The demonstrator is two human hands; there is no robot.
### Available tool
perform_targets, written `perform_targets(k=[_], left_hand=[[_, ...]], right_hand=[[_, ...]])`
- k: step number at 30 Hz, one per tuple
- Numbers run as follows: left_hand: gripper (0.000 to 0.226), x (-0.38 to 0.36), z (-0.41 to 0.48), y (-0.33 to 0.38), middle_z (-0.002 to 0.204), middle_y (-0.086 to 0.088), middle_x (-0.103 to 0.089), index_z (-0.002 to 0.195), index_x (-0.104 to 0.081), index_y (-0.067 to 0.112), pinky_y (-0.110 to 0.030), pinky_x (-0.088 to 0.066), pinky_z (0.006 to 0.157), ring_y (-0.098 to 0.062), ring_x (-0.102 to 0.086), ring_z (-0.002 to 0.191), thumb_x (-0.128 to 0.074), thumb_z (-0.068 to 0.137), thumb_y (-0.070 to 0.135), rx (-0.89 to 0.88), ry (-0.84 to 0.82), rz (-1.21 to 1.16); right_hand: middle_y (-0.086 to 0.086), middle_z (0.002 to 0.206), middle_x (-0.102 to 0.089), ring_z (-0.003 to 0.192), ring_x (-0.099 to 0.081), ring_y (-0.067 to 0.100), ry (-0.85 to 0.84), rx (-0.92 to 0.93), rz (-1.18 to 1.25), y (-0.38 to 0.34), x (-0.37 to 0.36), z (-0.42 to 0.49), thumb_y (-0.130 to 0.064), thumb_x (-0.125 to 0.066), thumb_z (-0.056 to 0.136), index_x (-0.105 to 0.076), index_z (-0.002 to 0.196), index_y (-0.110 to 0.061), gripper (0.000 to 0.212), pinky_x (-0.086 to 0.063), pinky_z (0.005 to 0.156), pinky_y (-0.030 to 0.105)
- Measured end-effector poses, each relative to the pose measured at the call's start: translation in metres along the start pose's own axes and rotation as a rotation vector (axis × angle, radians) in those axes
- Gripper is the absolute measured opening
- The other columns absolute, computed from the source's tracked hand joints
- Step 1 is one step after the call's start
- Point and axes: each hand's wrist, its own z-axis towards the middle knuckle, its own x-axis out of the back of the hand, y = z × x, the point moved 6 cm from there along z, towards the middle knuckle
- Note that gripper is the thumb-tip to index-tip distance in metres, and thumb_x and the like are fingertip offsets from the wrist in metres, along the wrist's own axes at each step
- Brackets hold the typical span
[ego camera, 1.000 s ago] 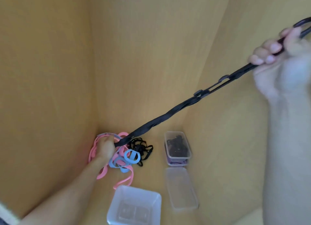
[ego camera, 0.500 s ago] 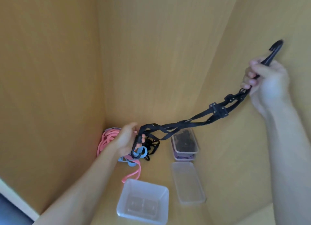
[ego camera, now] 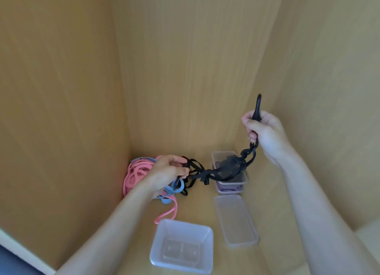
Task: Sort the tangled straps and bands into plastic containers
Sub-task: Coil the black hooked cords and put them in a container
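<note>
1. The right hand (ego camera: 265,130) is raised near the right wall of a wooden compartment (ego camera: 185,69). It is clenched round the upper end of a black strap (ego camera: 200,175).
2. A curved black end piece (ego camera: 258,106) of the strap sticks up out of the top of this fist.
3. From the fist the strap hangs down in loops and links. It passes over a clear rectangular container (ego camera: 224,152) and sags leftward to the left hand (ego camera: 170,172).
4. The left hand sits low near the back left corner, its fingers curled round the strap's other end, where the webbing bunches into folds.
5. Whether the strap touches the rectangular container cannot be told. The container holds dark items, and something purple shows through at its base.
6. A heap of pink bands (ego camera: 135,174) lies in the corner just behind the left hand. One pink loop trails forward toward the near side.
7. Blue bands (ego camera: 167,192) lie tangled under the left wrist, with thin black bands (ego camera: 185,191) just beside them.
8. A shallow clear tray (ego camera: 236,219) lies on the floor just in front of the rectangular container.
9. A square clear tub (ego camera: 183,235) stands nearest the camera, close to the end of the pink loop.
</note>
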Motion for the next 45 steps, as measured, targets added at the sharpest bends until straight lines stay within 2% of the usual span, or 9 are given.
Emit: perform_targets(k=[6, 11, 21, 29, 33, 36, 40, 43, 45], left_hand=[[0.024, 0.001, -0.005, 0.014, 0.097, -0.019, -0.074, 0.115, -0.063, 0.0, -0.02, -0.059, 0.072, -0.024, -0.076, 0.088, -0.068, 0.091, -0.003, -0.015, -0.031, -0.228], [0.028, -0.006, 0.0, 0.069, 0.097, -0.013, -0.078, 0.113, -0.066, 0.007, -0.021, -0.059, 0.066, -0.024, -0.077, 0.087, -0.076, 0.087, 0.006, -0.149, -0.047, -0.116], [0.02, -0.039, 0.015, 0.161, 0.09, -0.01, -0.079, 0.1, -0.072, 0.007, -0.024, -0.061, 0.075, -0.02, -0.076, 0.082, -0.081, 0.082, 0.005, -0.353, -0.118, 0.109], [0.017, -0.039, 0.026, 0.204, 0.09, -0.008, -0.078, 0.093, -0.076, 0.006, -0.021, -0.058, 0.074, -0.018, -0.075, 0.081, -0.084, 0.082, 0.016, -0.453, -0.124, 0.075], [0.016, -0.038, 0.03, 0.214, 0.087, -0.005, -0.077, 0.079, -0.073, 0.012, -0.021, -0.056, 0.073, -0.016, -0.072, 0.075, -0.082, 0.084, 0.023, -0.477, -0.111, 0.051], [0.018, -0.039, 0.032, 0.219, 0.084, -0.004, -0.076, 0.079, -0.073, 0.014, -0.022, -0.056, 0.072, -0.015, -0.07, 0.071, -0.08, 0.086, 0.029, -0.475, -0.121, 0.062], [0.029, -0.046, 0.03, 0.223, 0.091, -0.005, -0.078, 0.095, -0.076, 0.007, -0.024, -0.056, 0.072, -0.014, -0.07, 0.074, -0.077, 0.089, 0.036, -0.47, -0.174, 0.137], [0.037, -0.051, 0.026, 0.23, 0.091, -0.001, -0.078, 0.097, -0.075, 0.005, -0.024, -0.051, 0.067, -0.011, -0.068, 0.075, -0.074, 0.09, 0.041, -0.49, -0.191, 0.225], [0.029, -0.051, 0.023, 0.235, 0.088, 0.003, -0.076, 0.087, -0.074, 0.014, -0.024, -0.045, 0.066, -0.009, -0.064, 0.072, -0.073, 0.09, 0.043, -0.515, -0.187, 0.281]], right_hand=[[-0.001, 0.066, -0.062, 0.058, -0.056, 0.013, 0.0, -0.099, 0.059, 0.036, -0.01, -0.009, -0.003, -0.051, 0.1, -0.063, 0.091, -0.009, 0.016, -0.046, 0.06, 0.027], [0.005, 0.101, -0.077, 0.097, -0.073, 0.019, 0.017, -0.27, -0.031, 0.083, -0.016, -0.016, -0.012, -0.045, 0.105, -0.066, 0.109, -0.01, 0.022, -0.048, 0.092, 0.036], [0.014, 0.117, -0.069, 0.107, -0.068, 0.027, -0.13, -0.645, -0.022, 0.157, -0.043, -0.044, -0.016, -0.052, 0.104, -0.058, 0.115, -0.011, 0.013, -0.059, 0.093, 0.044], [0.018, 0.116, -0.072, 0.093, -0.075, 0.023, -0.603, -0.72, -0.46, 0.157, -0.053, -0.063, -0.022, -0.05, 0.106, -0.045, 0.136, 0.004, 0.039, -0.062, 0.076, 0.034], [0.021, 0.101, -0.076, 0.074, -0.072, 0.02, -0.658, -0.65, -0.511, 0.135, -0.053, -0.054, -0.02, -0.051, 0.105, -0.066, 0.115, 0.003, 0.029, -0.059, 0.067, 0.029], [0.011, 0.085, -0.072, 0.064, -0.062, 0.009, -0.463, -0.381, -0.503, 0.097, -0.047, -0.029, -0.012, -0.053, 0.102, -0.069, 0.096, -0.011, 0.017, -0.051, 0.061, 0.023], [-0.003, 0.097, -0.07, 0.095, -0.065, 0.015, -0.056, -0.011, -0.029, 0.019, -0.03, 0.002, -0.032, -0.064, 0.092, -0.068, 0.103, -0.021, 0.017, -0.048, 0.093, 0.035], [-0.004, 0.129, -0.067, 0.124, -0.059, 0.012, -0.077, 0.119, 0.181, -0.026, -0.031, 0.02, -0.051, -0.071, 0.082, -0.063, 0.126, -0.023, 0.053, -0.041, 0.108, 0.034], [0.001, 0.132, -0.067, 0.129, -0.058, 0.015, -0.184, 0.13, 0.196, -0.041, -0.042, 0.029, -0.045, -0.07, 0.088, -0.062, 0.13, -0.016, 0.051, -0.038, 0.111, 0.036]])
